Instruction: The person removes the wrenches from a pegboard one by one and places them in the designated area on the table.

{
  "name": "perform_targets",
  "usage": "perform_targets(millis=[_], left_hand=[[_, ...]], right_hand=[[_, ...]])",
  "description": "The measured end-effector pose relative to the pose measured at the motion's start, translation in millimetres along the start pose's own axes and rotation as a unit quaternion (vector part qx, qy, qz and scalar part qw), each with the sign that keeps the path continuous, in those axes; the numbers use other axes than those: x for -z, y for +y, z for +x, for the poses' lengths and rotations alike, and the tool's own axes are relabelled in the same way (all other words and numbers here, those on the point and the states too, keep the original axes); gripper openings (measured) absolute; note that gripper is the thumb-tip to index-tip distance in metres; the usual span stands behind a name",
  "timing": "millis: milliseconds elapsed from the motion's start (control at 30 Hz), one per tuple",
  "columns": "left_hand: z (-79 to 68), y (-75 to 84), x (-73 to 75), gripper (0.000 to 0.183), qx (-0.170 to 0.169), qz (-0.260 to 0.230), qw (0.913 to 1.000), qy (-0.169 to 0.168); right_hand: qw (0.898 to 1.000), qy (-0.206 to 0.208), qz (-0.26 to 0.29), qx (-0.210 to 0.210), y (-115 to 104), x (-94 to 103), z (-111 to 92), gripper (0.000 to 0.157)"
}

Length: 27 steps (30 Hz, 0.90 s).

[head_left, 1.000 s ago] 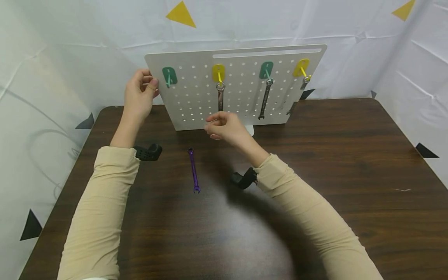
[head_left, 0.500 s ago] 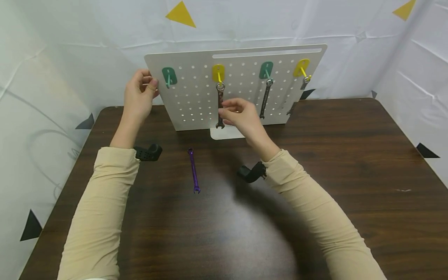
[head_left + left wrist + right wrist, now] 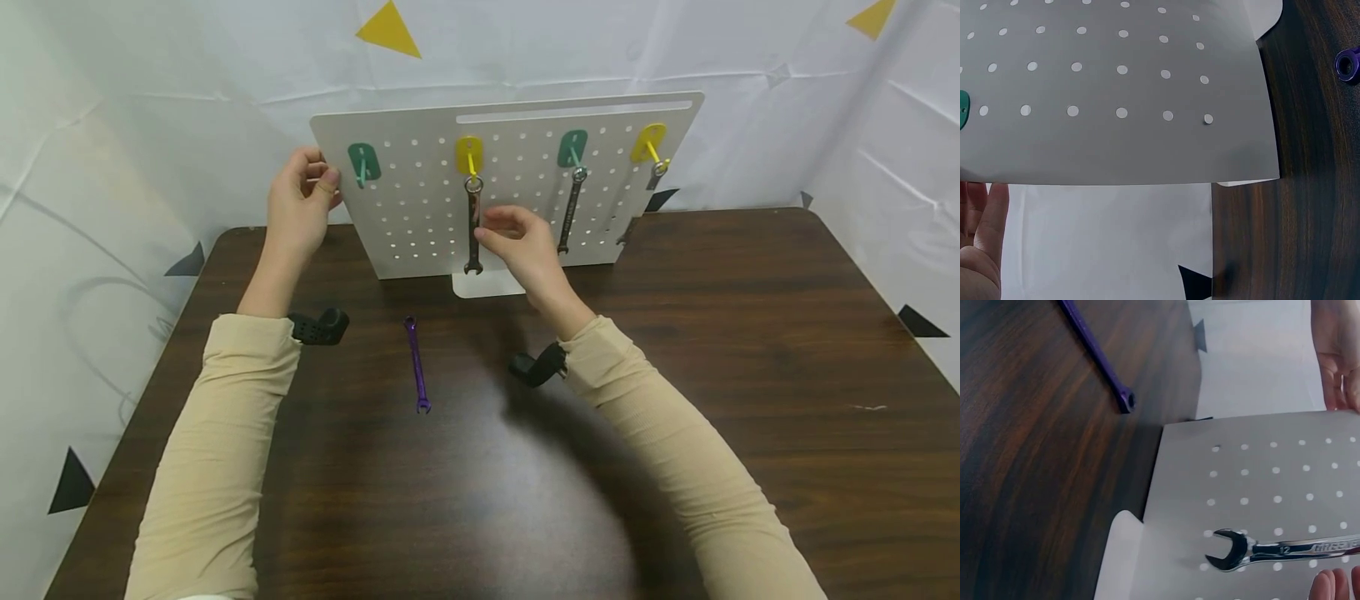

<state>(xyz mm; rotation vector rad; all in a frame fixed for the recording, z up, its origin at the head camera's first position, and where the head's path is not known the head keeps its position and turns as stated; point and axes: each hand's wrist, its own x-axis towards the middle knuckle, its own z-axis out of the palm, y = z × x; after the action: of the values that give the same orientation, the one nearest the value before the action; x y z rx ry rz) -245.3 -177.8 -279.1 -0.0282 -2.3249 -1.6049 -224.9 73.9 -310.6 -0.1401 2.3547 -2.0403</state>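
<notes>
Beside the wrench (image 3: 473,223), likely stiff, slick, best gripped mid-shank, holds nothing in half-parted right hand (image 3: 529,248); pinches board (image 3: 510,190) with left hand (image 3: 298,200).

Pale pegboard (image 3: 513,179) at 12 o'clock: smooth, matt, like painted metal. Its 4 hooks (image 3: 572,148) look like plastic. The hanging wrench (image 3: 1291,550) is glossy, chrome-like metal; the purple wrench (image 3: 417,365), towards 7 o'clock, has a metallic sheen. Table (image 3: 420,500) at 6 o'clock: smooth wood grain, shiny under light. Left sleeve (image 3: 213,450) at 8 o'clock, right sleeve (image 3: 675,442) at 4: matt cloth.

pegboard (image 3: 420,218) on table (image 3: 750,350), wall (image 3: 555,50) behind; three hanging wrenches (image 3: 474,237) on hooks (image 3: 470,153), loose wrench (image 3: 417,364) before board
</notes>
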Motion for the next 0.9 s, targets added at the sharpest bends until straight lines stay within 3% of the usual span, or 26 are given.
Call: perform_targets(millis=[333,900], left_hand=[[0.1,0.7,0.1,0.023,0.002,-0.001,1.0000,-0.003],[0.3,-1.1,1.9,0.020,0.002,0.000,1.0000,-0.001]], right_hand=[[0.999,-0.024,-0.016,0.023,6.1,-2.7,4.1,0.032],[0.999,-0.048,0.013,-0.006,4.2,-3.8,-3.1,0.028]])
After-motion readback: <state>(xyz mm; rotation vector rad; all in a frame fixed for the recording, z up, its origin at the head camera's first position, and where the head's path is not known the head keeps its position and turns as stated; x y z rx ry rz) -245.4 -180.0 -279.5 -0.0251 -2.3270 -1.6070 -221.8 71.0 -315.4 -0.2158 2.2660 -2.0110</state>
